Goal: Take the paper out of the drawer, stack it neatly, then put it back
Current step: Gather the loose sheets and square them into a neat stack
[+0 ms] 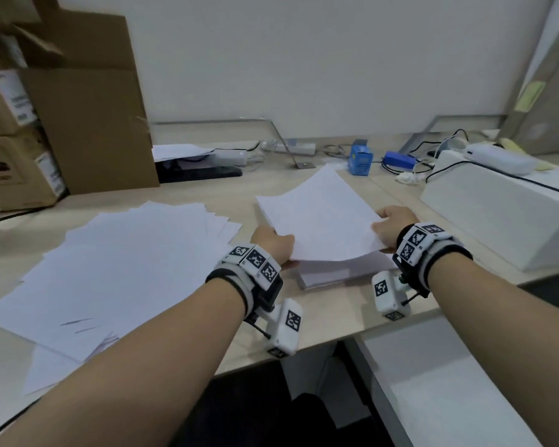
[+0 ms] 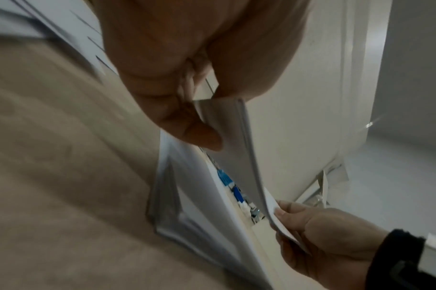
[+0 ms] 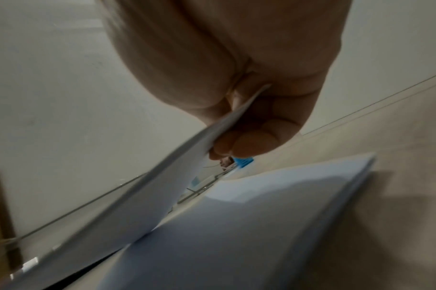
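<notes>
Both hands hold a thin bundle of white sheets (image 1: 320, 214) just above a squared stack of paper (image 1: 333, 272) on the wooden desk. My left hand (image 1: 273, 245) pinches the bundle's near left corner (image 2: 224, 125). My right hand (image 1: 389, 225) pinches its right edge (image 3: 212, 135). The held sheets tilt up away from me over the stack (image 3: 236, 225). A wide, fanned-out spread of loose white paper (image 1: 120, 272) covers the desk to the left. An open white drawer (image 1: 449, 382) shows at the lower right, below the desk edge.
Cardboard boxes (image 1: 78, 101) stand at the back left. A white box (image 1: 504, 214) with a white device on top sits at the right. A blue carton (image 1: 360, 161), cables and a power strip lie along the back wall.
</notes>
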